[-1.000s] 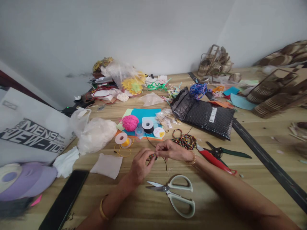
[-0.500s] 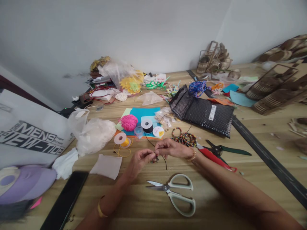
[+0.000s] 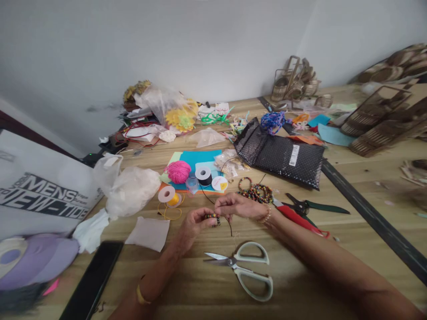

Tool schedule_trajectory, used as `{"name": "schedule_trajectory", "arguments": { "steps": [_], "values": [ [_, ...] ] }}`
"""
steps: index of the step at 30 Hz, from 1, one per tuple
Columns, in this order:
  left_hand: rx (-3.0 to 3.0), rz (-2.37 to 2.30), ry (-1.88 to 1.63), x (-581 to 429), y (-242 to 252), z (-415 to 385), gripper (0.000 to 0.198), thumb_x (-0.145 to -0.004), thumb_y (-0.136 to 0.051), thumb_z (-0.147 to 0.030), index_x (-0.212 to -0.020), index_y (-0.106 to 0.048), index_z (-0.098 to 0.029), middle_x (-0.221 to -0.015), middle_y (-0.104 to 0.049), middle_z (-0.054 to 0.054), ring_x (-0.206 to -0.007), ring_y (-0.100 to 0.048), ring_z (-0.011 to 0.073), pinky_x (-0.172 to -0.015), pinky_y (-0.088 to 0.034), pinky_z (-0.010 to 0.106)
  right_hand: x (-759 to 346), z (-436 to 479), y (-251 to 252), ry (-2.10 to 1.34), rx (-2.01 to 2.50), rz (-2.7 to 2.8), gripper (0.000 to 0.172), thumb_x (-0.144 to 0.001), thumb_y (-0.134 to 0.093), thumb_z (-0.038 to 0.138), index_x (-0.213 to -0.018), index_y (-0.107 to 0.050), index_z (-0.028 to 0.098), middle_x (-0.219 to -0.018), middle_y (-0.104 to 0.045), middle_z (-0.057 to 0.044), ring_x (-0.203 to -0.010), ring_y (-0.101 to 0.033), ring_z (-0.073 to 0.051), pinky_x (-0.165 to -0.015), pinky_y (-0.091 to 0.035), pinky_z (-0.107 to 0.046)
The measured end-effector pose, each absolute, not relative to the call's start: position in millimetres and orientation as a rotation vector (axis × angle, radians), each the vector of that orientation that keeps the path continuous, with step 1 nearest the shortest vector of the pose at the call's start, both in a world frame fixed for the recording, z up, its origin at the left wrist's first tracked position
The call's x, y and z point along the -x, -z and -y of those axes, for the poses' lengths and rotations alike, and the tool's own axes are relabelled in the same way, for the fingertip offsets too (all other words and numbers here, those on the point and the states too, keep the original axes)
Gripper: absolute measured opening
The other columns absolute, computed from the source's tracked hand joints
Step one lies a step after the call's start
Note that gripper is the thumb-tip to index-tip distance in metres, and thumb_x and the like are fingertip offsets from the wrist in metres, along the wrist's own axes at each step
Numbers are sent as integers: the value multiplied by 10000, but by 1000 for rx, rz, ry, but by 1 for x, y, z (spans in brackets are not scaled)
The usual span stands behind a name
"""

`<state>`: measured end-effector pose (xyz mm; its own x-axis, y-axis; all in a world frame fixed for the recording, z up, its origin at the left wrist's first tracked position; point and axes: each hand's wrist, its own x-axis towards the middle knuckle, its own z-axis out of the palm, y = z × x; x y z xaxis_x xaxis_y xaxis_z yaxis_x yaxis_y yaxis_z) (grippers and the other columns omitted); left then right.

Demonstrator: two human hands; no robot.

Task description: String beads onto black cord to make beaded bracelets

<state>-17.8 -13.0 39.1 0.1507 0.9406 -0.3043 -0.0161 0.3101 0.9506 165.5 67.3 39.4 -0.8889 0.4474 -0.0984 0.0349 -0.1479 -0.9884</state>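
Between the thumb and fingers of my left hand (image 3: 191, 227) is a small beaded bracelet (image 3: 216, 219) with multicoloured beads; part of it is hidden by the fingers. Just right of it, my right hand (image 3: 240, 207) has its fingertips pinched close to the beads; what they hold, if anything, is too small to make out. A black cord (image 3: 207, 196) runs from the black cord spool (image 3: 203, 178) to behind my right hand, and a cord end shows below it. More beaded bracelets (image 3: 258, 194) lie in a heap beyond my right wrist. Scissors (image 3: 231, 262) lie partly open nearer to me.
Red-handled pliers or cutters (image 3: 293, 218) and green-handled pruners (image 3: 302, 206) lie at the right. A black bubble mailer (image 3: 283, 155) is behind them. Around the left are a yellow cord spool (image 3: 168, 195), pink yarn (image 3: 178, 172), a white cloth square (image 3: 148, 233) and a phone (image 3: 91, 280).
My left fingers have shifted, so more of the beaded bracelet shows between my hands. My right hand stays pinched in nearly the same place. The view has tilted slightly.
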Motion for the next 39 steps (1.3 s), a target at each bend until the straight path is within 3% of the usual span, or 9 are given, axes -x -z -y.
{"name": "schedule_trajectory", "arguments": {
  "steps": [13, 22, 29, 34, 39],
  "values": [
    [-1137, -1321, -987, 14, -34, 13, 166, -601, -732, -269, -649, -625, -152, -662, -639, 10, -628, -543, 126, -619, -414, 236, -164, -62, -39, -1928, 595, 2021, 303, -857, -570, 433, -822, -590, 132, -664, -511, 30, -571, -457, -73, -495, -399, -173],
    [-1206, -1445, -978, 12, -38, 14, 162, -603, -714, -251, -613, -579, -162, -582, -600, -13, -553, -525, 110, -560, -405, 221, -162, -58, -42, -1689, 648, 2121, 247, -882, -525, 338, -776, -581, 122, -578, -459, 52, -506, -382, -59, -455, -279, -172],
    [-1040, -1188, -845, 20, -38, 14, 210, -689, -706, -328, -667, -631, -133, -583, -587, -4, -567, -496, 107, -581, -384, 242, -164, -61, -45, -1782, 617, 2083, 259, -885, -534, 361, -772, -553, 128, -604, -443, 53, -533, -384, -60, -469, -324, -160],
    [-862, -1077, -859, 21, -33, 12, 287, -620, -788, -373, -661, -651, -125, -574, -588, 7, -565, -487, 110, -587, -362, 258, -164, -61, -43, -1824, 652, 2051, 292, -883, -546, 415, -788, -552, 139, -623, -444, 50, -545, -404, -68, -471, -374, -160],
    [-823, -1108, -883, 18, -37, 12, 266, -569, -823, -312, -687, -674, -125, -600, -603, 6, -589, -497, 110, -604, -361, 254, -163, -60, -42, -1860, 655, 2012, 320, -872, -554, 450, -784, -544, 142, -638, -464, 46, -553, -427, -69, -479, -409, -163]
  ]
}}
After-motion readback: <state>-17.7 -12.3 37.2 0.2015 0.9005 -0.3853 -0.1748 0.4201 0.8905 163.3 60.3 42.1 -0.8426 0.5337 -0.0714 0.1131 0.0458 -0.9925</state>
